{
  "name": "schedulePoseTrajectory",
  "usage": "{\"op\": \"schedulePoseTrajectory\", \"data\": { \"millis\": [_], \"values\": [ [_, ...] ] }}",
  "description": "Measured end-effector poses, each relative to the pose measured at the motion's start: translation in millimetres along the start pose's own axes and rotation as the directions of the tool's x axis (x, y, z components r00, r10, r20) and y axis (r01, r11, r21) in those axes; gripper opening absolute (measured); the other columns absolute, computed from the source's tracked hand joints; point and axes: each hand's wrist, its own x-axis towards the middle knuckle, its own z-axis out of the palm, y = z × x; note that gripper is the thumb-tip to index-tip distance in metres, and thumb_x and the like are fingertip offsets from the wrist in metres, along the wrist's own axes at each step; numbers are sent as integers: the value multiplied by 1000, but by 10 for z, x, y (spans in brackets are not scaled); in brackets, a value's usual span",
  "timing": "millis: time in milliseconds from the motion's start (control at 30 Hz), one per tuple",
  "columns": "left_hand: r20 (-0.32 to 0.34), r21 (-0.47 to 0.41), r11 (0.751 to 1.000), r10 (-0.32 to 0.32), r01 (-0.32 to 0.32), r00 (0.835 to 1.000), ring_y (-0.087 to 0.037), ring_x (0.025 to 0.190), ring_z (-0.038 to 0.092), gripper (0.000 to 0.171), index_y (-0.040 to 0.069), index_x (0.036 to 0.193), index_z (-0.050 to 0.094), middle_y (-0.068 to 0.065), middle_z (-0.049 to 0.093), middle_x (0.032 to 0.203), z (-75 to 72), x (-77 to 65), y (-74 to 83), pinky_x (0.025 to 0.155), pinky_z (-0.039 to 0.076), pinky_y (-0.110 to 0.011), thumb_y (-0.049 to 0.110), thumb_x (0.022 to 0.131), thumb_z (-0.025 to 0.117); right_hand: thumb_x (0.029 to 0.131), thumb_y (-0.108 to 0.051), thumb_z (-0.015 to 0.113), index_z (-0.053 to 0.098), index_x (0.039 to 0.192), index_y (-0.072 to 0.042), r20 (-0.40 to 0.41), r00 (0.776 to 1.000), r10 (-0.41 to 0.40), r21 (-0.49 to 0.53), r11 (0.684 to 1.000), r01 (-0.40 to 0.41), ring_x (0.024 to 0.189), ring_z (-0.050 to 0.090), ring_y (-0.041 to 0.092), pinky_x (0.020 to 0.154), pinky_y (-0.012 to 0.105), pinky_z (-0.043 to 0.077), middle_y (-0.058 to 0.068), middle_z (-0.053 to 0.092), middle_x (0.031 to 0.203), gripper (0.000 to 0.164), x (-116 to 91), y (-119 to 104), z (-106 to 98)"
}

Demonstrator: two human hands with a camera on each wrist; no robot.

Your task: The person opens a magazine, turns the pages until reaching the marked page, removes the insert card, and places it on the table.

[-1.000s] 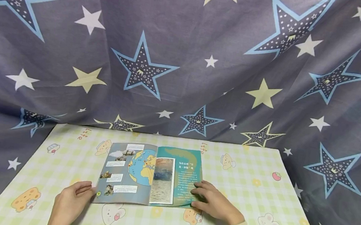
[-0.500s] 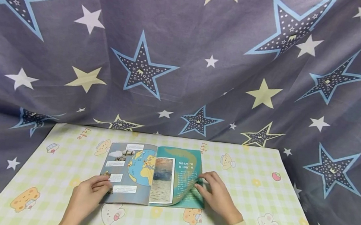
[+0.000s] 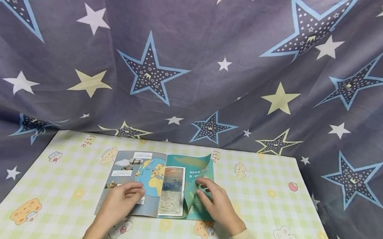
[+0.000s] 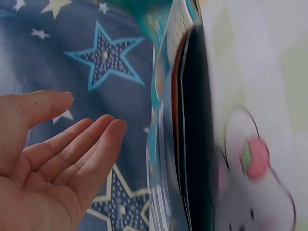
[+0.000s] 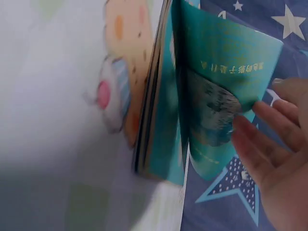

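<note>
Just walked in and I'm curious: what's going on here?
A person has a book open on a patterned tablecloth. The fingertips of their right hand touch a right-hand page, which curls up but has not turned over. Their left hand is over the left-hand page, holding nothing.

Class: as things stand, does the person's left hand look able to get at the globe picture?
Probably yes. The left hand is over the left page, its fingertips right by the globe picture, and nothing seems to stand between them.

Glossy paper book — matt cloth backdrop.
</note>
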Motion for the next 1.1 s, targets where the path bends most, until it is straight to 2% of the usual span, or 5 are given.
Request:
{"op": "schedulePoseTrajectory", "data": {
  "millis": [267, 467, 733, 933, 1100],
  "values": [
    [79, -132, 991, -9, 19, 997, -15, 93, 72, 39, 8, 121, 71, -2, 74, 104, 228, 39, 157, 81, 60, -27, 35, 94, 73, 107, -11, 50, 50, 146, -14, 150, 989, -6, 57, 998, -2, 131, 52, 20, 103, 41, 50, 2, 53, 145, 39, 67, -141, 99],
    [151, -381, 923, -5, 63, 988, -33, 92, 72, 44, -5, 121, 67, -14, 73, 103, 399, 37, 214, 77, 62, -36, 26, 92, 76, 107, -9, 49, 52, 144, -13, 181, 983, -24, 52, 999, 15, 132, 50, 18, 104, 37, 49, 2, 53, 145, 37, 106, -220, 178],
    [147, -465, 881, -22, 89, 989, -30, 81, 74, 32, -11, 118, 66, -21, 73, 100, 555, 7, 204, 72, 62, -30, 8, 93, 72, 108, -13, 48, 51, 145, -15, 208, 977, -42, 47, 998, 33, 134, 48, 19, 106, 39, 47, 4, 52, 146, 38, 98, -286, 233],
    [99, -473, 874, -73, 112, 992, -30, 78, 74, 27, -12, 115, 67, -22, 72, 98, 526, -10, 153, 71, 62, -30, 2, 92, 71, 107, -19, 51, 48, 147, -17, 212, 977, -11, 52, 999, 0, 134, 48, 18, 105, 41, 48, 0, 49, 149, 40, 66, -280, 184],
    [57, -458, 877, -135, 146, 989, -29, 82, 73, 27, -9, 117, 68, -20, 73, 99, 345, -40, 49, 73, 62, -30, 1, 91, 72, 107, -27, 53, 44, 150, -21, 221, 975, 32, 25, 999, -39, 134, 48, 18, 105, 43, 48, 1, 49, 149, 45, -10, -191, 108]
  ]
}}
